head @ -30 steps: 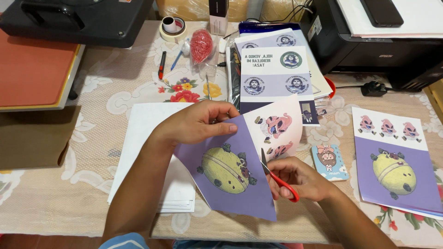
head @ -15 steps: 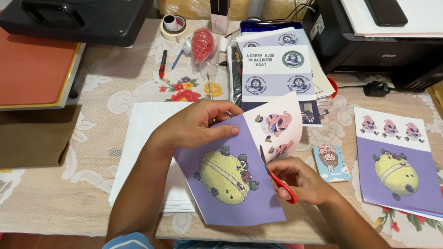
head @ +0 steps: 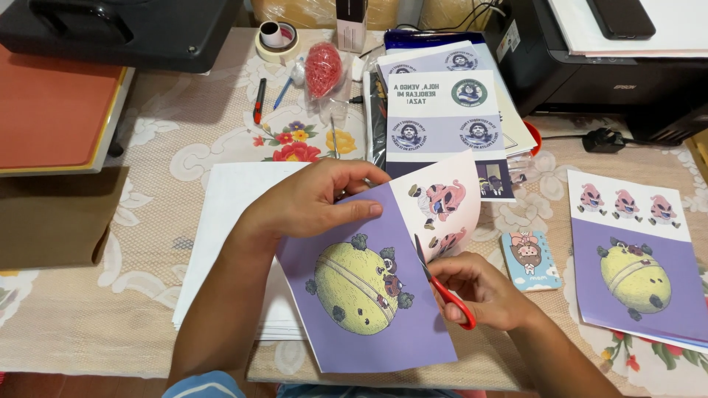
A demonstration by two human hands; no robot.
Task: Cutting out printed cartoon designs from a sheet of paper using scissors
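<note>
Centre of the frame: left hand [head: 317, 199] pinches the top edge of a printed sheet [head: 369, 295], thumb on the purple face, fingers curled behind it. The sheet shows a yellow-green round cartoon shape on purple; its white right-hand part with pink figures stands lifted along the cut. Right hand [head: 487, 291], lower centre-right, is closed around red-handled scissors [head: 442, 284], blades pointing up into the sheet where purple meets white (how far apart the blades are I cannot tell). The sheet lies partly over a stack of white paper [head: 236, 236] at left centre of the worktop [head: 118, 309], which wears a lace cloth with flowers. At the right edge lies a second sheet [head: 634, 258] of the same print, flat. Between the two, a small blue card [head: 529, 258]. Upper right, a black printer [head: 612, 66]; upper centre, a tape roll [head: 276, 37].
</note>
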